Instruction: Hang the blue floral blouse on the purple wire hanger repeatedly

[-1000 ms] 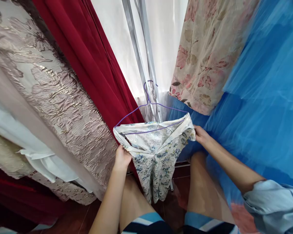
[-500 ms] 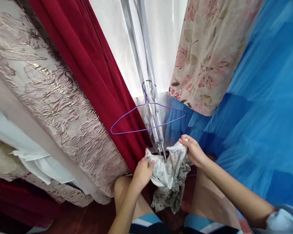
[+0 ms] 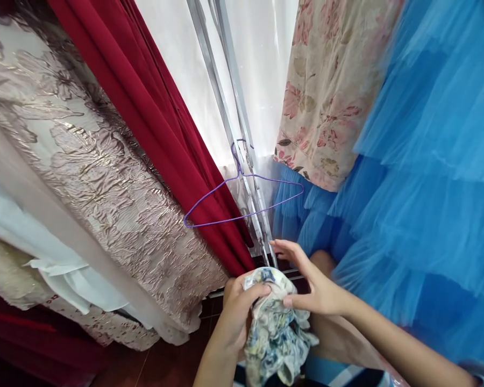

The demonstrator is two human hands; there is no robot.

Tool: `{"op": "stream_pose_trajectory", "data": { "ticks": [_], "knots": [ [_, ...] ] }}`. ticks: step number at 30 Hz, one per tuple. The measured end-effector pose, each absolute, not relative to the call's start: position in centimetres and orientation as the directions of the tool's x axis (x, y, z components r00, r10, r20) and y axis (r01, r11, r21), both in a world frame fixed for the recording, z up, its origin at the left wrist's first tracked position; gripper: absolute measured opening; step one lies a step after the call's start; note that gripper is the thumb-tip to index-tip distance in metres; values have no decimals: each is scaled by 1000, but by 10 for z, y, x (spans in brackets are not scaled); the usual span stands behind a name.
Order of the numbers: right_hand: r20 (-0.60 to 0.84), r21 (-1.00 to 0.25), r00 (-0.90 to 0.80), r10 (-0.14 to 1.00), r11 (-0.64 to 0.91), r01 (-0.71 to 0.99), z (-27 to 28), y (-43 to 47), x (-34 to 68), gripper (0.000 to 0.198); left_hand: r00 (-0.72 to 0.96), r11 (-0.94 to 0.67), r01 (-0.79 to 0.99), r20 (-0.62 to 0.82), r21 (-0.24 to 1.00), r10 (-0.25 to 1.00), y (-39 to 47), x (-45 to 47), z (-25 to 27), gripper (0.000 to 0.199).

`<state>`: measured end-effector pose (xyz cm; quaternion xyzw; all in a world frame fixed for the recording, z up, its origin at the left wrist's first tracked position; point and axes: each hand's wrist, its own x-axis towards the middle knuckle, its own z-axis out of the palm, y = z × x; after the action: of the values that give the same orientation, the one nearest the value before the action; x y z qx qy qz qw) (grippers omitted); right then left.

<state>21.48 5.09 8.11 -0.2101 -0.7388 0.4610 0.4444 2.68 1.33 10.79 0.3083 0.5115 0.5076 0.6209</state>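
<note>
Red fabric (image 3: 145,107) beside pale brocade (image 3: 116,177) at left, flower-printed cloth (image 3: 326,97) beside tiered blue tulle (image 3: 435,188) at right

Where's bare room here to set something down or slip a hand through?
Bare tiled floor shows lower left, between the brocade fabric and the left forearm. The purple hanger frames an opening, but red fabric and poles sit behind it. It's crowded at right with blue tulle, and where the left grip holds the bunched floral garment.

Dark reddish tiled floor (image 3: 167,360), grey metal posts (image 3: 207,54) before bright white fabric (image 3: 262,64), red drape (image 3: 145,123) and metallic-patterned brocade (image 3: 116,183) hanging at left, floral cloth (image 3: 326,97) and tiered blue tulle (image 3: 439,150) at right
</note>
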Motion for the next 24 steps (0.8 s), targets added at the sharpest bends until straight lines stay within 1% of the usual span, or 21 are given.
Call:
{"op": "stream_pose_trajectory", "data": {
  "ticks": [1,2,3,4,5,6,7,8,9,10,12,14,15,16,18,20,21,22,23,24],
  "knots": [
    [394,-906,-602,695,405,-125,69,54,215,98,-47,299,-306,-328,904,943,14,24,112,33],
    [311,-941,-697,646,315,-129,56,56,213,98,-32,290,-286,-312,913,950,14,20,116,31],
    [227,-965,-777,587,240,-100,43,56,210,88,0,268,-255,-277,929,961,15,16,122,29],
    [144,-978,-828,542,203,-38,30,55,207,70,41,236,-213,-232,948,972,16,10,128,26],
    [83,-977,-837,541,211,39,20,54,205,48,91,199,-162,-186,967,978,18,2,135,22],
    [51,-959,-811,582,255,122,11,54,204,29,149,163,-101,-147,981,978,20,-6,141,19],
    [63,-927,-749,659,317,202,4,55,206,16,211,139,-35,-129,990,969,21,-16,147,18],
    [115,-884,-663,740,381,272,-1,57,211,12,271,128,31,-132,991,954,22,-25,151,22],
    [192,-838,-563,804,433,331,-4,61,218,15,330,131,91,-154,987,931,22,-33,153,28],
    [278,-797,-461,843,470,379,-6,66,227,22,383,140,142,-185,980,905,22,-41,154,36],
    [413,-734,-309,857,514,445,-8,79,249,34,441,168,208,-246,963,863,17,-50,150,45],
    [485,-681,-248,839,540,494,-10,93,268,40,423,241,234,-322,942,847,11,-53,141,45],
    [509,-664,-229,830,548,509,-12,99,277,40,395,289,246,-368,925,842,8,-55,135,44],
    [526,-658,-203,826,546,519,-13,106,284,38,367,333,252,-409,909,836,5,-56,130,42],
    [535,-691,-91,840,497,524,-14,117,295,30,335,396,217,-449,892,828,1,-63,121,38],
    [492,-759,44,869,404,511,-10,125,304,20,256,408,98,-419,908,871,0,-72,116,32],
    [452,-796,77,888,363,485,-6,128,308,16,190,400,24,-397,916,898,2,-76,115,29],
    [404,-832,69,912,335,442,0,129,313,14,115,383,-34,-377,923,919,4,-80,115,26],
    [342,-870,18,940,309,384,7,130,316,13,47,358,-56,-356,932,933,7,-83,115,24],
    [269,-909,-64,961,275,313,15,130,319,12,4,326,-35,-326,945,945,12,-86,116,21]
  ]
}}
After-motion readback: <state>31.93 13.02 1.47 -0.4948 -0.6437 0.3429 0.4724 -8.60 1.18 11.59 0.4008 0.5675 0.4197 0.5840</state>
